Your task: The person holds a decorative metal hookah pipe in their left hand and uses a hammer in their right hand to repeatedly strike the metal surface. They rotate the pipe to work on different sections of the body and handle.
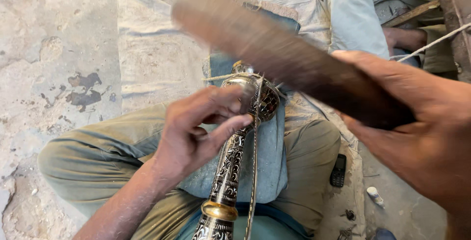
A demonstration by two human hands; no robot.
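We see glossy engraved metal on the ornate black-and-silver shaft [228, 169], its brass band [219, 211] polished smooth. The block [289, 61] looks like dull, matt wood, blurred. Under it lies soft blue cloth [267, 156], then coarse sacking [152, 49] over rough, stained concrete floor [54, 49].

Even, soft daylight; shadows are faint. Glare marks the bulbous silver head of the engraved metal shaft [255, 95], which is in sharp focus. Just above it, the wooden stick [274, 49] is heavily motion-blurred, and the right hand [417, 122] gripping it is slightly soft.
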